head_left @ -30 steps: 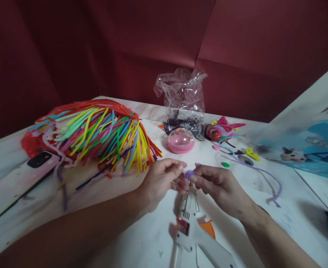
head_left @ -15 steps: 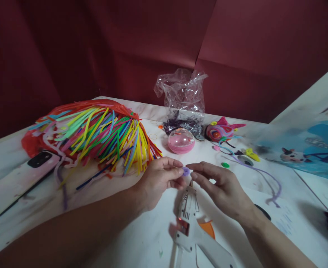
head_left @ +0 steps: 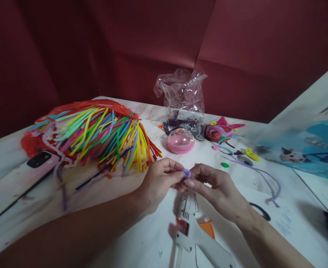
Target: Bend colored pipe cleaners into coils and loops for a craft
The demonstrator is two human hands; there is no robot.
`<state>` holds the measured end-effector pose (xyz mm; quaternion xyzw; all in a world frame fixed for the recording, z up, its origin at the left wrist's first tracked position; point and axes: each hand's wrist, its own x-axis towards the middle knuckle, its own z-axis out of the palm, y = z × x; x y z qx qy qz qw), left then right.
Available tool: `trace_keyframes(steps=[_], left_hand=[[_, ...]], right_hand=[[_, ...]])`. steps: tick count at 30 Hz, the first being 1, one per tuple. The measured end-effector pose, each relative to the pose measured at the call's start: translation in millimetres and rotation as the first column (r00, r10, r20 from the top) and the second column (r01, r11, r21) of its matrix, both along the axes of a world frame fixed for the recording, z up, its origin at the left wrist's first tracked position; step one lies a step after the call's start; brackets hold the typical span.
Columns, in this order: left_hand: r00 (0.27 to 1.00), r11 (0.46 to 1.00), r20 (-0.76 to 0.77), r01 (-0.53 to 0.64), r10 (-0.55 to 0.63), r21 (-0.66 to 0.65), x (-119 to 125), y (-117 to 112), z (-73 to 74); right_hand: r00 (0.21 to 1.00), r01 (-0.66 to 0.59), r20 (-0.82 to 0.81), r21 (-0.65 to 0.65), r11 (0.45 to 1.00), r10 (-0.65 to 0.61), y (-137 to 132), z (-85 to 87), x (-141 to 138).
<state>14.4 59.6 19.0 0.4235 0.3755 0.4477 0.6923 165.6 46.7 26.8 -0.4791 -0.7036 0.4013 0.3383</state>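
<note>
Head cam: closest in is a white plastic glue gun (head_left: 193,236). Near its front end, the left hand (head_left: 160,180) has a small purple fuzzy coil (head_left: 186,173) pinched in its fingertips; the right hand's (head_left: 217,186) bent fingers are at the coil's other edge, can't tell if they're gripping. Farther back: a round pink clear-topped container (head_left: 181,142), then a crinkly clear plastic bag (head_left: 182,91).
</note>
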Motion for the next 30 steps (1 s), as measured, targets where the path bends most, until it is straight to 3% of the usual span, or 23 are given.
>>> trace_keyframes(steps=[11, 22, 30], left_hand=[[0.998, 0.999, 0.057, -0.035, 0.035, 0.003, -0.6, -0.4, 1.3], [1.0, 1.0, -0.014, 0.0, 0.0, 0.011, -0.2, -2.1, 3.8], [0.999, 0.999, 0.013, -0.04, 0.039, 0.022, -1.3, -2.3, 3.3]], right_hand=[[0.997, -0.029, 0.077, 0.054, 0.998, 0.025, 2.7, -0.1, 6.0], [0.997, -0.055, -0.051, 0.012, 0.998, 0.055, 2.4, -0.3, 3.3], [0.98, 0.004, -0.196, -0.048, 0.999, -0.013, 5.1, 1.3, 4.6]])
